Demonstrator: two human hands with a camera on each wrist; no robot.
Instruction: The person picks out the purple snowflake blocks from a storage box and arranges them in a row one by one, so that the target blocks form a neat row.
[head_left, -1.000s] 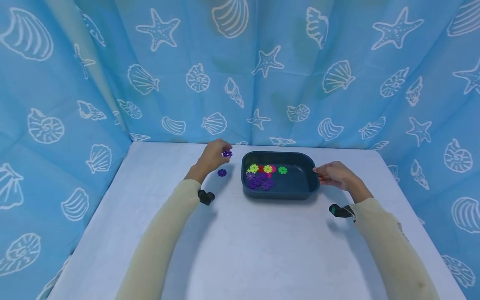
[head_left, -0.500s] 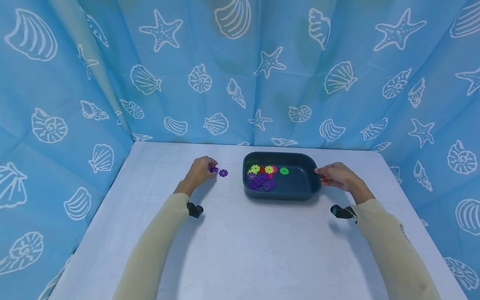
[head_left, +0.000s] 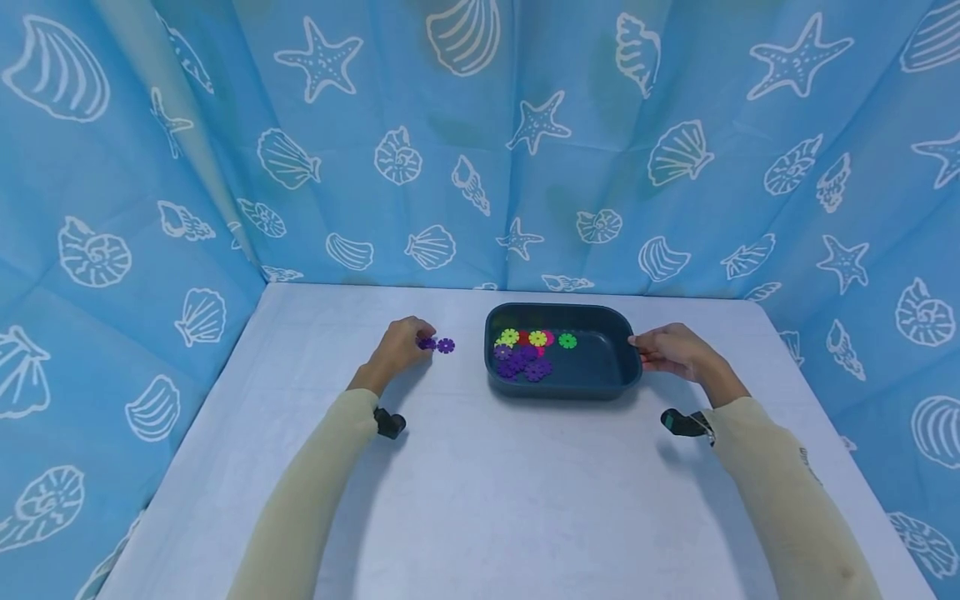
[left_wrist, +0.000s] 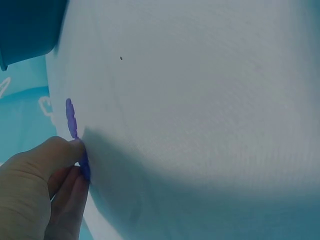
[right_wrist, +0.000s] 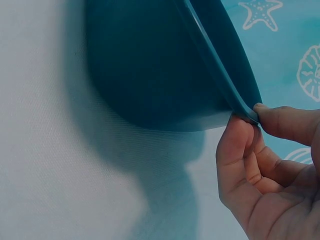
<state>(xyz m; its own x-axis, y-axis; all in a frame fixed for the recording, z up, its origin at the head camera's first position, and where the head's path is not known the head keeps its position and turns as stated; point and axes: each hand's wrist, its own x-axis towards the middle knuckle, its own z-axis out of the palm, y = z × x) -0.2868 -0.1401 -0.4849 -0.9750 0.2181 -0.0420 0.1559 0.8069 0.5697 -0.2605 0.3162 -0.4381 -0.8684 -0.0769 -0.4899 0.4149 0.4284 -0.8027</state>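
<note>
My left hand (head_left: 397, 348) pinches a purple snowflake disc (head_left: 427, 343) between thumb and fingers, left of the dark tray. A second purple disc (head_left: 446, 345) lies just to its right, edge to edge with it in the left wrist view; whether the two are joined I cannot tell. At the right end of the dark blue-green tray (head_left: 592, 367), my right hand (head_left: 672, 350) grips the rim, thumb on top and fingers beneath. Inside the tray's left half lie a cluster of purple discs (head_left: 525, 362), yellow discs (head_left: 537, 338), some red and pink ones, and a green disc (head_left: 567, 341).
A white cloth (head_left: 525, 483) covers the table. Blue curtains (head_left: 465, 125) with shells and starfish hang behind it and at both sides. Small dark wrist cameras (head_left: 389, 423) are strapped below each hand.
My left hand has come down and left with its purple disc, from above the loose disc to beside it. In the last half second it barely moved. My right hand stays on the rim.
</note>
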